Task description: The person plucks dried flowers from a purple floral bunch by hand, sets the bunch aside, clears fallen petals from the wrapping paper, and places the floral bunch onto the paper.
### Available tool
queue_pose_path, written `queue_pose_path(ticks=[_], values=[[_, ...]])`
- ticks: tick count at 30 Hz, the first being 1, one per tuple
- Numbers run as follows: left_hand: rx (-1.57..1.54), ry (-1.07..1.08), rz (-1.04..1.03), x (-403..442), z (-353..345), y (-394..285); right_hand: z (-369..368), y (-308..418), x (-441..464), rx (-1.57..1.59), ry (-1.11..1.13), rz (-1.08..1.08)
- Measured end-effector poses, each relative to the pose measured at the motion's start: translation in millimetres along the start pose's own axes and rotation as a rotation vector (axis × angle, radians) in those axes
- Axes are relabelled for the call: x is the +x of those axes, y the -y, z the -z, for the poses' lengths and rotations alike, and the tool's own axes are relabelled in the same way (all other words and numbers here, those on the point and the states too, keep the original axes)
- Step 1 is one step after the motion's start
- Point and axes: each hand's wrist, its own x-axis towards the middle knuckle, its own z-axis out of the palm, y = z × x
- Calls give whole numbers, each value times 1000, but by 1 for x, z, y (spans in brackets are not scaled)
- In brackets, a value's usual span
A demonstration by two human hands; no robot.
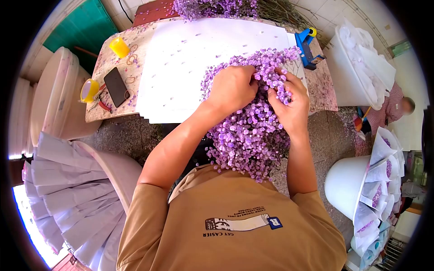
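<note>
A large bunch of small purple flowers (246, 135) lies over the near edge of white paper sheets (176, 58) on the table and hangs down in front of my body. My left hand (233, 88) is closed at the upper middle of the bunch, its fingertips pressed in among the blossoms. Just to its right, my right hand (291, 97) pinches a small cluster of the same flowers between thumb and fingers. The stems under the blossoms are mostly hidden.
On the table are a phone (116, 86), yellow tape rolls (119, 47), red-handled pliers (104, 105) and a blue tape dispenser (306, 49). More flowers (214, 8) lie at the back. Tubs with wrapped bunches (348, 185) stand both sides; a person (391, 108) is far right.
</note>
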Motion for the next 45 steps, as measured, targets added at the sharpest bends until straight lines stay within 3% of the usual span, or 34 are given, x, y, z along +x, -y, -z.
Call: queue_pose_path(ticks=[1,3,5,8,11,13,14,16,17,19,22,29,35,37,39,41,43,45], values=[[0,0,0,0,2,2,0,0,0,0,0,0],[-309,-63,-12,-2,10,11,1,-2,-1,-20,-9,18],[-448,35,178,-6,43,10,4,0,-3,-17,-11,6],[-556,34,267,-36,87,23,7,2,-3,-14,-15,11],[-387,151,381,-74,117,42,6,4,-4,-10,-21,23],[73,311,441,-88,130,40,2,4,-4,-16,-10,59],[77,312,443,-97,129,45,1,7,-4,-11,-12,54],[538,68,-164,-105,125,43,-2,9,-5,-16,-4,63],[404,109,-52,-105,122,40,-3,9,-5,-28,4,73],[52,-9,-11,-90,109,18,-2,8,-4,-36,10,75],[78,-18,-205,-73,90,0,0,11,-5,-54,2,74],[121,94,-144,-71,69,-2,1,10,-7,-58,-3,78],[-67,-92,-179,-66,58,15,-1,9,-7,-42,-13,85],[-784,-94,318,-56,61,12,-1,8,-7,-42,-22,83],[-956,-44,370,-43,64,15,0,9,-8,-39,-25,80],[-1053,203,442,-28,63,27,-1,10,-7,-34,-30,86],[-986,287,467,-18,62,27,0,10,-7,-35,-23,88],[-336,217,164,-14,47,22,1,10,-8,-45,-28,90]])
